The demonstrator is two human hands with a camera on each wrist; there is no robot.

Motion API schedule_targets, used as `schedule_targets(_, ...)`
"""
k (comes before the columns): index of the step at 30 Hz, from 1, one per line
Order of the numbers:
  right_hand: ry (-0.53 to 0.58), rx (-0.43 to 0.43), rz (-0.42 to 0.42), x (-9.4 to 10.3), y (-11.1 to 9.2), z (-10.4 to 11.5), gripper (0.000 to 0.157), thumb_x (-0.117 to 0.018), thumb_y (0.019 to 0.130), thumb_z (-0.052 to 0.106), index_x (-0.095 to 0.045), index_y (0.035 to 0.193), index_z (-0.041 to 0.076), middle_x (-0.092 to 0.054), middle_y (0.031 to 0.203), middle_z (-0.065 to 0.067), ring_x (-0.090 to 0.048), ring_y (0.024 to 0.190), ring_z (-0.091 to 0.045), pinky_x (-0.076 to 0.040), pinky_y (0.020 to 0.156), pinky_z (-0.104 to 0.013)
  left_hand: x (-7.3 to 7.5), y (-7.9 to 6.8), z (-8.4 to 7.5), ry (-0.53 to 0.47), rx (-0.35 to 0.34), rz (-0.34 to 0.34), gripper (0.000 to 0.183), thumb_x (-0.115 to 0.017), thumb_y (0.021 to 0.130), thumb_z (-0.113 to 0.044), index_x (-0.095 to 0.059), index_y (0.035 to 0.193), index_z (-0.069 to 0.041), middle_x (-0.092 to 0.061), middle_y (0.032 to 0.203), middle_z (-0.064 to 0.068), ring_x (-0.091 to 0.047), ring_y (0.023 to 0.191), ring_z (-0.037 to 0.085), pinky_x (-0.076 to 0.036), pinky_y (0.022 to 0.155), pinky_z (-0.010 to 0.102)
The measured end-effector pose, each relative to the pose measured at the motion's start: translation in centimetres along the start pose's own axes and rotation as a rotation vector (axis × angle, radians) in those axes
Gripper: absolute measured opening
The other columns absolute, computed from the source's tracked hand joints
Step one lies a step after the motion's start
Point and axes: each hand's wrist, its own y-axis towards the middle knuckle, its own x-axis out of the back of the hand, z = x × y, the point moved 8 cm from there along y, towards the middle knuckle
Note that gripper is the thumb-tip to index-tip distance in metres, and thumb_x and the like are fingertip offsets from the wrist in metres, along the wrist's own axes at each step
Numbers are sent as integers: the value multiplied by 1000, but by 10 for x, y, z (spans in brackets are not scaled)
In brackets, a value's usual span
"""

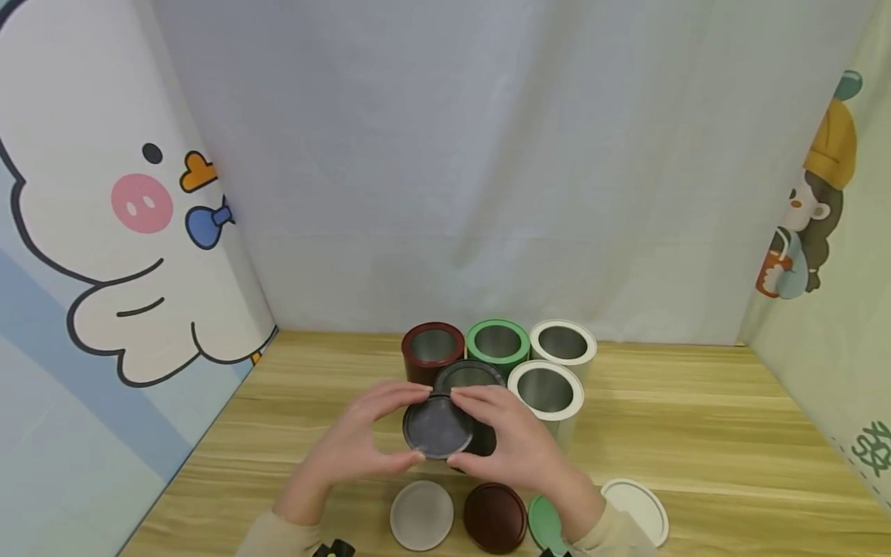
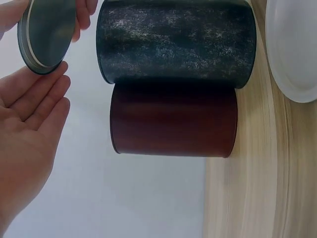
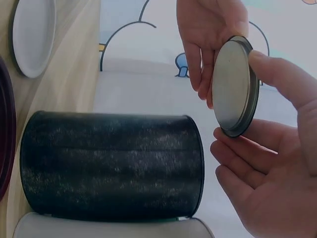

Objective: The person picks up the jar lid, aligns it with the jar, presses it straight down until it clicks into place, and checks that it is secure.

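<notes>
Both hands pinch the black lid (image 1: 438, 427) by its rim, the left hand (image 1: 351, 437) on one side and the right hand (image 1: 518, 441) on the other, thumbs opposite fingers. The lid is in the air, apart from the mottled black can (image 3: 111, 166), its metallic underside showing in the right wrist view. Around that open can cluster a dark red can (image 1: 416, 370), a green can (image 1: 510, 371), a rear white can (image 1: 586, 365) and a front white can (image 1: 558, 427), all uncovered. On the wood-grain table (image 1: 696, 433), nearer the person, lie a pale lid (image 1: 421, 517), a dark red lid (image 1: 495, 518), a green lid (image 1: 545, 522) and a white lid (image 1: 635, 512). The dark green scribble (image 1: 873, 447) on the right-hand wall may be lettering, but it is too unclear to read.
</notes>
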Motion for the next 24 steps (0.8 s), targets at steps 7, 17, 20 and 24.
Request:
schedule_targets(7,-22,1,-25,10,-1,-8,65,-89,72,25,-66,128,2,-62,131,-7,-55,121,-25,-48,97,-43,-6,13,0,-15,18,9,66,-88,73,-31,-65,131,-11,-61,133,2,-54,123,23,-46,99,44)
schedule_targets(17,-58,-42,12,18,3,-24,65,-87,74,25,-64,131,1,-61,133,-11,-54,122,-30,-45,100,-46,-15,32,6,4,20,31,67,-90,71,-26,-65,130,-7,-61,132,5,-54,124,24,-46,100,45)
schedule_targets(20,-58,-52,16,20,4,-29,65,-86,74,24,-64,130,0,-61,132,-12,-55,121,-31,-45,100,-46,-18,35,10,1,26,40,67,-89,71,-26,-65,131,-6,-61,132,5,-54,124,24,-46,100,46)
schedule_targets(24,-53,-72,26,21,6,-35,65,-86,75,24,-63,131,0,-60,133,-13,-54,122,-32,-44,101,-48,-21,40,14,-5,24,53,67,-88,72,-25,-64,132,-5,-61,132,7,-54,124,25,-46,99,48)
